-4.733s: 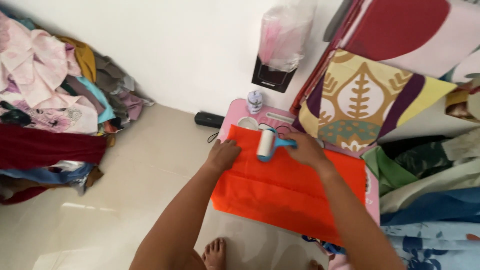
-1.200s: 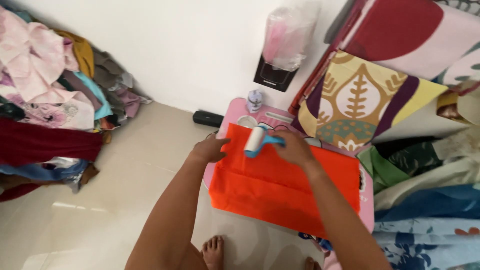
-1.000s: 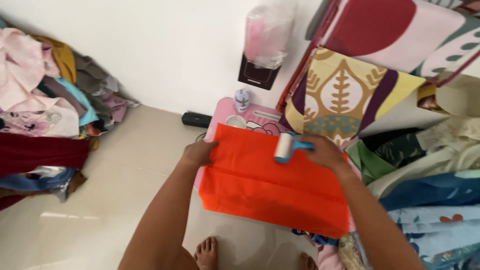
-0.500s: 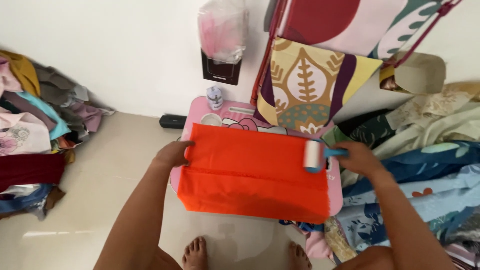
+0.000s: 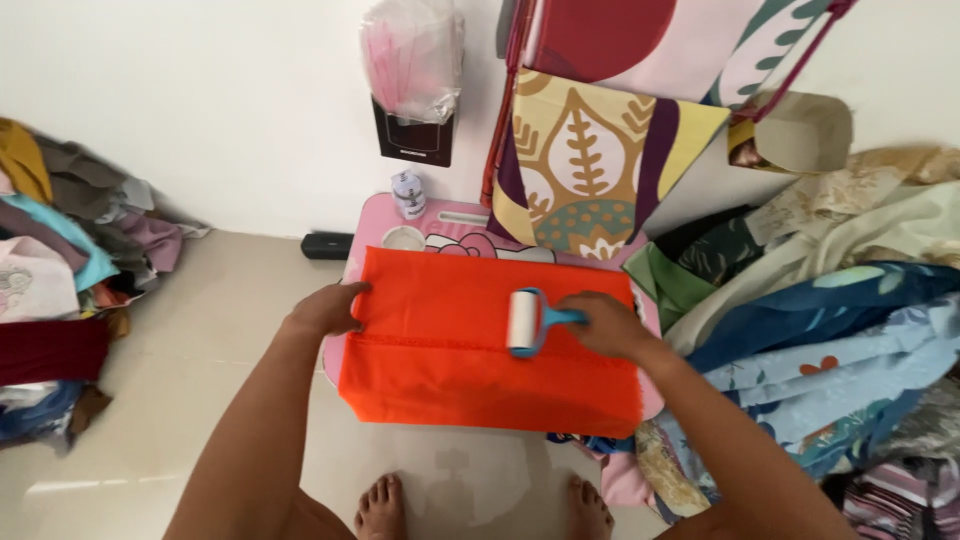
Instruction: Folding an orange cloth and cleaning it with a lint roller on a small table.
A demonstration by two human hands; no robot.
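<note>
- right hand (image 5: 608, 326) closed around the blue handle of the lint roller (image 5: 524, 322); white roll lies on the orange cloth (image 5: 470, 350), just left of the fingers
- roll's long axis runs near-to-far; handle sticks out right into the palm
- left hand (image 5: 328, 308) flat on the cloth's far-left edge, fingers together, pinning it, gripping nothing
- right hand is much nearer the roller; left hand well apart, across the cloth
- cloth spread over a small pink table (image 5: 450, 237), near edge hanging off toward the bare feet
- far side of table: small bottle (image 5: 407, 192), white cup (image 5: 404, 239)
- right fingertips hidden under the hand, contact with handle partly unclear
- table mostly covered by cloth, legs hidden
- clothes pile (image 5: 70, 280) at left, cut off by frame; fabrics heaped right (image 5: 850, 300)
</note>
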